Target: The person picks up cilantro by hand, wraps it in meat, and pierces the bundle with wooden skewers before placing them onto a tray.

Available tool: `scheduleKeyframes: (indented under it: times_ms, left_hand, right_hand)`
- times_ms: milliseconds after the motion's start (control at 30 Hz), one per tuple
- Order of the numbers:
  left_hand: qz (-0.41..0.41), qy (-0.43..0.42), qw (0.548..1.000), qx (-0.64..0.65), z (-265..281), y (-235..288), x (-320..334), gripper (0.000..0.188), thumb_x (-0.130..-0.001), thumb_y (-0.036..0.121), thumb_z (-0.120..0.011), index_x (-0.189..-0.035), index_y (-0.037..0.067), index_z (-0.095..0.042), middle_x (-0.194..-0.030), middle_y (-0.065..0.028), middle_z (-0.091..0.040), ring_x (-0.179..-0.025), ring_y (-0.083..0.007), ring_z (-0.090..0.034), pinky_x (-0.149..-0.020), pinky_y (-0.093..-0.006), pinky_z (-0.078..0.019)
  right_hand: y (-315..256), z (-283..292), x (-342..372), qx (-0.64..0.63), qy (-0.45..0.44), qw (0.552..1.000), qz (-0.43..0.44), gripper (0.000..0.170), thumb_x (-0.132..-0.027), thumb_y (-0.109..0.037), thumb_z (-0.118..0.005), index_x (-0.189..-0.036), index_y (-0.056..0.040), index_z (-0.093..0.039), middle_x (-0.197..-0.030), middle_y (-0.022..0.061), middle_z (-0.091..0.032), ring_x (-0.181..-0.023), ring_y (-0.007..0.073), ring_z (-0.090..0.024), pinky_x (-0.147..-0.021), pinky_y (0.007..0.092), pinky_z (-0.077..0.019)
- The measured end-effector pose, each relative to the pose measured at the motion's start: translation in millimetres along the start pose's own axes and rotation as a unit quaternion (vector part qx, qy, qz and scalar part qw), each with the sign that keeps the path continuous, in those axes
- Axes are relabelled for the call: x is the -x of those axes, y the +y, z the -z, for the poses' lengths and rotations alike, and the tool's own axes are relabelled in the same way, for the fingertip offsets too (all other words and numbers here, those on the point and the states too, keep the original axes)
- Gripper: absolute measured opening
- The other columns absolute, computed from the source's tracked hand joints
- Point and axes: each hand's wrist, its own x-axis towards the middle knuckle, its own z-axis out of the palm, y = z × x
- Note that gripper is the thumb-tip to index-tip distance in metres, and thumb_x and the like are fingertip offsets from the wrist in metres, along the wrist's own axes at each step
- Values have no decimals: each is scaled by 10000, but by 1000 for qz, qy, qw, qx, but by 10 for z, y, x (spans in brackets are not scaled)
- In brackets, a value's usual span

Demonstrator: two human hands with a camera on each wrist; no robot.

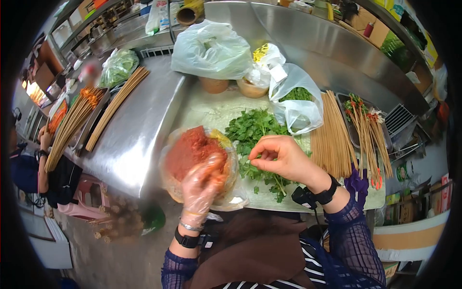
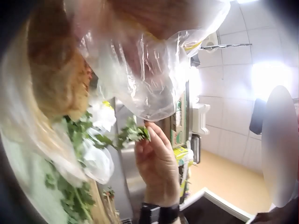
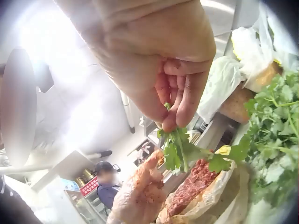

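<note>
My right hand (image 1: 284, 159) pinches a small sprig of green leafy herb (image 3: 175, 151) between thumb and fingertips, above a pile of the same herb (image 1: 255, 125). My left hand (image 1: 202, 185), in a clear plastic glove with red bits on it, is over the near right part of a plastic-lined container of red minced filling (image 1: 192, 149). In the right wrist view the gloved left hand (image 3: 138, 193) has loosely bent fingers, with nothing distinct in them. The left wrist view shows the right hand (image 2: 159, 172) and its sprig beyond the blurred glove.
Behind the herbs stand a bagged tub (image 1: 211, 53) and a white bag of greens (image 1: 296, 96). Bare sticks (image 1: 332, 135) lie to the right, beside a tray with filled skewers (image 1: 365, 120). More sticks (image 1: 118, 108) lie on the left steel counter (image 1: 139, 115). Another person is at far left.
</note>
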Motion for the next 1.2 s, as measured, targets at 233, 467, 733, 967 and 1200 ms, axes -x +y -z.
scheduleKeyframes:
  times_ms: [233,467,733,967,1200]
  left_hand:
    - [24,-127,988,-88,-184,103,20,263,-763,16,-675,-1019,-4,-618,-839,-59,-597,-686,-79,-551,-594,-248,-468]
    - [198,-8,953,230,-246,176,180,257,-869,16,-596,-1116,-37,-543,-954,-65,-621,-805,-137,-629,-723,-255,-538]
    - [118,-25,972,200,-137,99,174,179,-833,24,-618,-1005,18,-568,-1019,-35,-573,-863,-80,-553,-732,-236,-491]
    - [140,-97,965,198,-112,5,184,229,-854,-7,-579,-1055,31,-475,-953,-35,-509,-803,-75,-506,-690,-226,-458]
    - [21,80,993,88,155,-100,50,448,-825,10,-573,-1255,20,-446,-1037,-41,-557,-858,-70,-541,-772,-224,-468]
  right_hand:
    - [-123,-308,56,-128,6,992,-1,78,-795,-36,-663,-866,-13,-639,-837,12,-584,-695,64,-553,-608,198,-457]
    - [108,-576,82,-133,98,985,51,99,-775,32,-665,-858,-5,-626,-943,56,-588,-809,103,-571,-699,221,-479]
    - [207,-721,77,-221,72,972,12,384,-745,7,-659,-1117,-25,-568,-1073,49,-526,-896,110,-503,-756,222,-436]
    - [232,-770,204,-260,121,958,-17,153,-696,101,-678,-797,6,-614,-882,95,-612,-795,158,-585,-727,252,-470]
    - [729,-623,446,-424,157,888,-83,195,-631,107,-694,-770,1,-607,-850,107,-619,-785,167,-583,-713,255,-472]
